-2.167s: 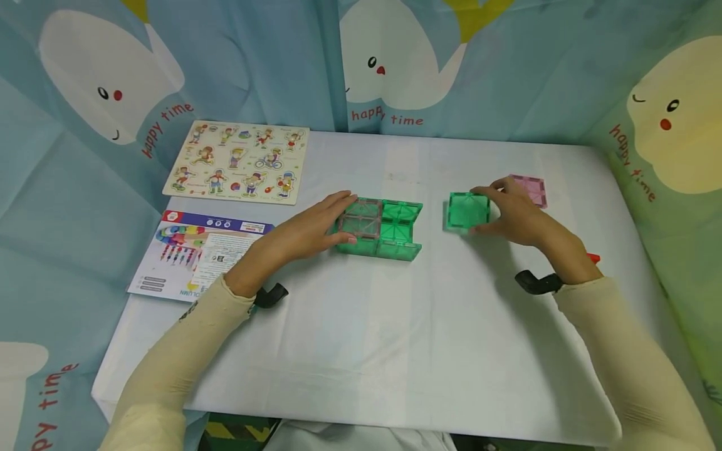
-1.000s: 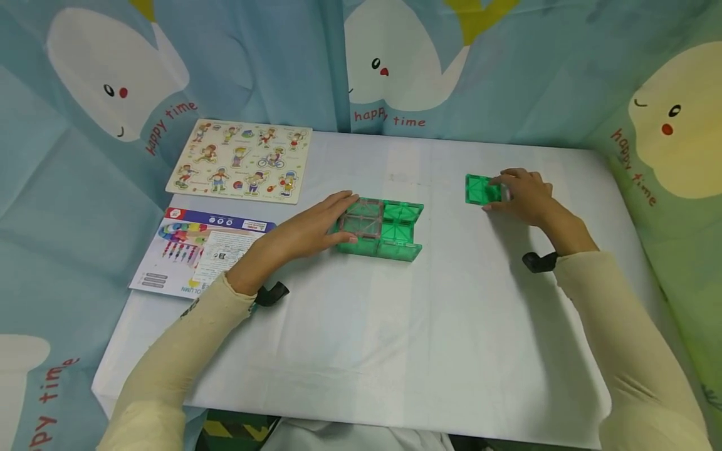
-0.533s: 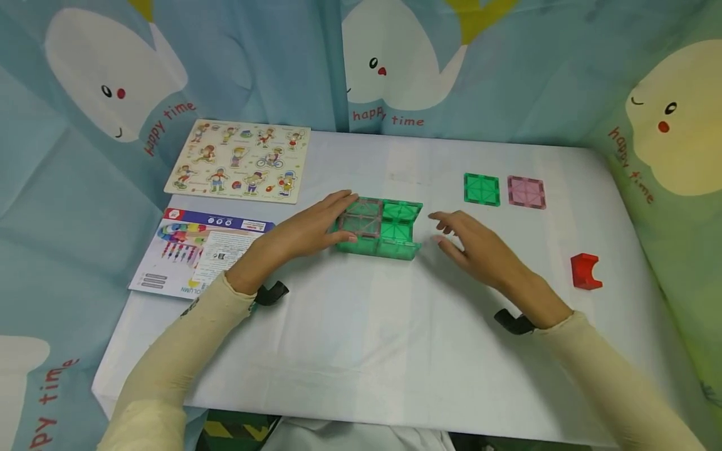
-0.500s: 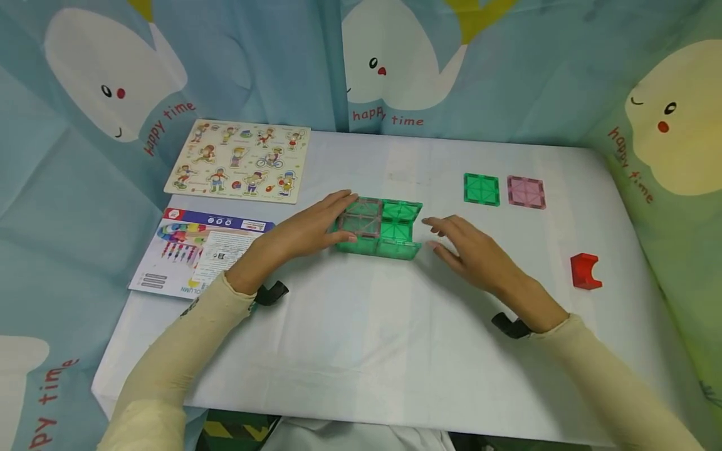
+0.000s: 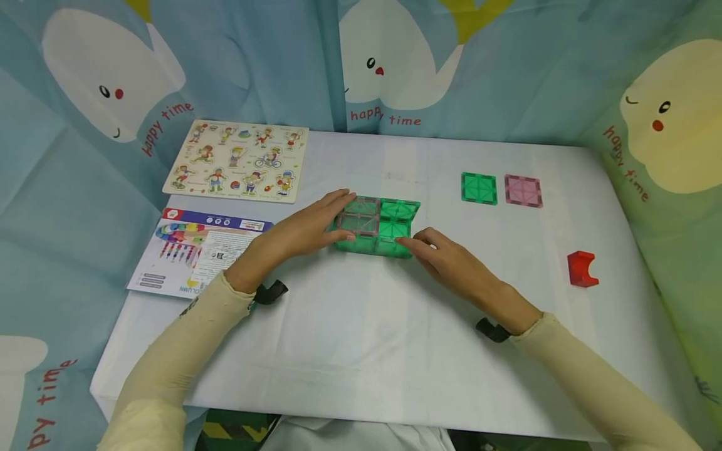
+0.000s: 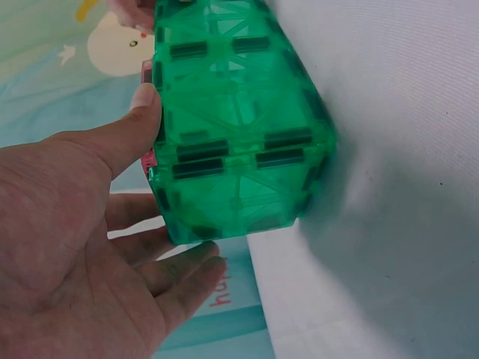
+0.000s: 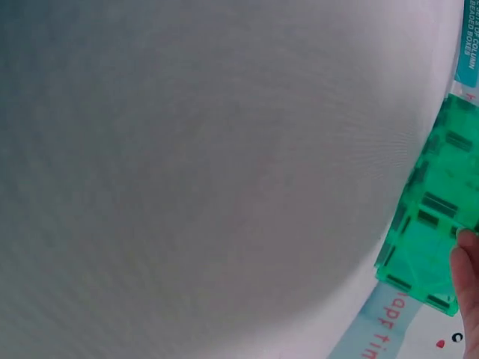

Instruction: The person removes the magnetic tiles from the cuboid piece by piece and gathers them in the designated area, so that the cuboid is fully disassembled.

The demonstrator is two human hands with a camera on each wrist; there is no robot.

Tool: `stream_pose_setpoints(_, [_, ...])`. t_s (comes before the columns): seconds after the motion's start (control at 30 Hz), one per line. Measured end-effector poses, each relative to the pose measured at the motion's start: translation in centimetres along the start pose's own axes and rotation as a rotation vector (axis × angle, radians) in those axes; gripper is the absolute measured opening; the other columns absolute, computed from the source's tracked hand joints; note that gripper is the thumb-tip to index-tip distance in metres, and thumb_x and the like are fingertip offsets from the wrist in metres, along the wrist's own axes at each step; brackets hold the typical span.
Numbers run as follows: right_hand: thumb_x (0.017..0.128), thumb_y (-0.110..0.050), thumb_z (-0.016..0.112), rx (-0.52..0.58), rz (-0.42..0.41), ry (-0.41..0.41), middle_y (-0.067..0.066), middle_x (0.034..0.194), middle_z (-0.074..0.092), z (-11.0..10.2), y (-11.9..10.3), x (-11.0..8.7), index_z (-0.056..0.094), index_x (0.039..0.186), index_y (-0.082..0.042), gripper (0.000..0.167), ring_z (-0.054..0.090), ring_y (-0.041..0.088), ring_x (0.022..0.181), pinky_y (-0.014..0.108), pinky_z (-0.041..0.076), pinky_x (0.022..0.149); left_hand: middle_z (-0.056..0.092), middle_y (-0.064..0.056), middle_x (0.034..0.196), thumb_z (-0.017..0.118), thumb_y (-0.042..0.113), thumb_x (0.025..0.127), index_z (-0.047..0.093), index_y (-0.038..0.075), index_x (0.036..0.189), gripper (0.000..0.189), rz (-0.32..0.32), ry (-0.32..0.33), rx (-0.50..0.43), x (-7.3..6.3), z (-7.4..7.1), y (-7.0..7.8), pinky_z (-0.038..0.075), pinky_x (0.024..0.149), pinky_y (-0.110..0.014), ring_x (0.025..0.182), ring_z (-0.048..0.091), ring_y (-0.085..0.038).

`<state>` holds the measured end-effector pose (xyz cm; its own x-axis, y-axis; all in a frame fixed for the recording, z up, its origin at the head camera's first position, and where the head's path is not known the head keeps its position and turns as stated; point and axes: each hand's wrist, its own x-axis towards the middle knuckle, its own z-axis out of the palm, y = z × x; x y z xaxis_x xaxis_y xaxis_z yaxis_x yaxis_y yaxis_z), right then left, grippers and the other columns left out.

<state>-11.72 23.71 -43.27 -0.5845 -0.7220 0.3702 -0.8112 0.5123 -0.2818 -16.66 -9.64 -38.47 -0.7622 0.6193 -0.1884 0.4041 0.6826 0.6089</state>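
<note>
Seemingly adjusting the right end of the green box (image 5: 363, 243) on the table (image 5: 350, 351).
The left hand (image 5: 307, 228) holds the left end between spread thumb and fingers; the right hand (image 5: 451, 266) touches the front wall (image 5: 388, 248), pinch unclear. The next move likely calls for a light touch. A pink tile (image 5: 360, 216) roofs the left half; no contents show.

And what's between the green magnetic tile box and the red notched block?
The right hand, touching the box, then bare white tablecloth, in the head view.
</note>
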Motion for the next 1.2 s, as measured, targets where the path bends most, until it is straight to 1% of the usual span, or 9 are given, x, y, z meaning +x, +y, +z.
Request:
stream_pose_setpoints(0.13, [0.091,0.012,0.074,0.031,0.002,0.000,0.006,0.104,0.060,-0.1,0.0,-0.1,0.064,0.143,-0.011,0.057,0.060,0.013,0.091,0.027,0.052,0.064,0.012,-0.010,0.177,0.065,0.046,0.104,0.018,0.014,0.170,0.087,0.005,-0.004,-0.010,0.0,0.0,0.0,0.027,0.129,-0.049,0.163,0.019,-0.030])
stream_pose_setpoints(0.3, [0.095,0.010,0.069,0.045,-0.009,-0.008,0.006,0.101,0.059,-0.2,-0.1,-0.1,0.065,0.142,-0.010,0.051,0.057,0.012,0.087,0.023,0.048,0.063,0.011,-0.010,0.177,0.066,0.044,0.104,0.019,0.013,0.170,0.087,0.009,-0.008,-0.017,0.0,0.0,0.0,0.026,0.129,-0.049,0.163,0.019,-0.030])
stream_pose_setpoints(0.43, [0.090,0.014,0.072,0.030,-0.030,0.015,0.004,0.099,0.058,-0.6,-0.5,0.0,0.065,0.142,-0.010,0.058,0.054,0.011,0.085,0.021,0.044,0.063,0.012,-0.009,0.177,0.066,0.044,0.104,0.019,0.013,0.170,0.087,0.009,-0.008,-0.010,0.1,0.0,0.0,0.027,0.129,-0.050,0.163,0.019,-0.029])
stream_pose_setpoints(0.57, [0.085,0.019,0.072,0.028,-0.053,0.059,0.005,0.094,0.057,-1.7,-0.9,0.6,0.066,0.140,-0.009,0.063,0.053,0.012,0.083,0.020,0.041,0.065,0.011,-0.009,0.177,0.066,0.045,0.105,0.018,0.014,0.170,0.087,0.001,-0.011,-0.013,0.0,-0.1,0.0,0.027,0.128,-0.050,0.163,0.019,-0.029])
stream_pose_setpoints(0.67, [0.083,0.022,0.072,0.062,-0.031,0.103,0.007,0.094,0.057,-3.0,-0.9,1.2,0.067,0.137,-0.007,0.062,0.052,0.012,0.081,0.018,0.039,0.065,0.011,-0.008,0.178,0.066,0.045,0.104,0.018,0.015,0.171,0.087,-0.006,-0.012,-0.015,-0.1,-0.2,0.1,0.027,0.128,-0.050,0.163,0.018,-0.029])
stream_pose_setpoints(0.83, [0.086,0.019,0.074,0.110,0.050,0.212,0.011,0.094,0.057,-5.2,-0.2,2.5,0.070,0.131,-0.003,0.050,0.055,0.016,0.082,0.015,0.039,0.067,0.009,-0.008,0.178,0.065,0.045,0.105,0.017,0.016,0.171,0.086,-0.011,-0.018,-0.018,-0.1,-0.2,0.0,0.026,0.129,-0.050,0.163,0.017,-0.028])
stream_pose_setpoints(1.0, [0.093,0.015,0.070,0.109,0.140,0.267,0.015,0.099,0.060,-6.9,1.2,3.5,0.070,0.132,-0.002,0.043,0.062,0.021,0.090,0.012,0.044,0.078,0.008,-0.007,0.178,0.064,0.046,0.105,0.017,0.016,0.171,0.086,-0.004,-0.021,-0.022,0.0,-0.2,-0.1,0.027,0.128,-0.050,0.163,0.017,-0.028])
stream_pose_setpoints(1.1, [0.097,0.011,0.067,0.127,0.248,0.277,0.018,0.107,0.058,-7.7,2.8,4.1,0.069,0.136,-0.005,0.042,0.062,0.016,0.094,0.007,0.046,0.088,0.009,-0.008,0.178,0.065,0.044,0.105,0.017,0.016,0.171,0.086,-0.001,-0.020,-0.025,0.1,-0.1,-0.1,0.027,0.129,-0.050,0.163,0.017,-0.028])
stream_pose_setpoints(1.2, [0.102,0.005,0.063,0.169,0.374,0.261,0.018,0.111,0.054,-8.6,5.0,4.8,0.068,0.139,-0.007,0.040,0.058,0.010,0.099,0.008,0.048,0.095,0.009,-0.009,0.178,0.065,0.043,0.105,0.017,0.015,0.171,0.086,-0.002,-0.019,-0.025,0.0,-0.1,-0.1,0.026,0.129,-0.050,0.163,0.016,-0.028])
